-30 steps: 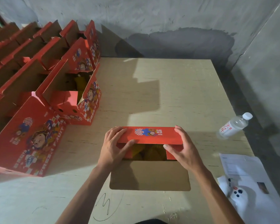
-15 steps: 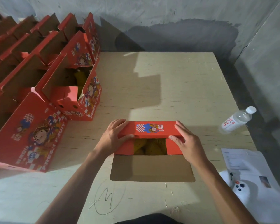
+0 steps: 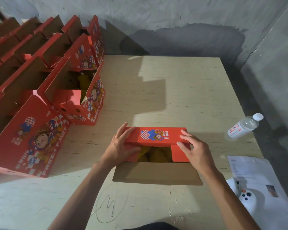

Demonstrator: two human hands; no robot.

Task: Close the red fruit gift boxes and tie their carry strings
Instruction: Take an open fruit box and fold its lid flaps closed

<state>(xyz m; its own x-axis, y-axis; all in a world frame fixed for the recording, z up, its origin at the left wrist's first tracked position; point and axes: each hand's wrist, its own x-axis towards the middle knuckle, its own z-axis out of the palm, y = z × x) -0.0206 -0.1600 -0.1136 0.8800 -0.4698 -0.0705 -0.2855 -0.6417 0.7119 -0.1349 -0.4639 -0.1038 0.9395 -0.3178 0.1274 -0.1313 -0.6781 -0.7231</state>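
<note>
A red box (image 3: 156, 146) sits on the bench (image 3: 181, 90), right in front of the person. It is part way shut. The far flap (image 3: 156, 135), with a cartoon picture on it, is folded down over the top. Two small side flaps are folded in too. Through the gap you can see yellow fruit (image 3: 154, 154) inside. The near flap (image 3: 156, 174) is plain brown and lies flat out on the bench, toward the person.

The left hand (image 3: 119, 149) rests on the left end of the box. Its fingers (image 3: 122, 132) are straight and press on the far flap, and the thumb lies on the left side flap. The right hand (image 3: 194, 151) does the same on the right end. Its fingers (image 3: 185, 136) are straight and press down. Neither hand grips anything.

This looks like the closing step. I think the next move is to lift the brown flap and fold it over the fruit, while the other flaps stay down. No carry string shows here, so the tying comes later.

More red boxes (image 3: 45, 90) stand open in rows on the left, waiting. A water bottle (image 3: 243, 127) lies on the right, with papers (image 3: 251, 170) and a white controller (image 3: 249, 201) near it.
</note>
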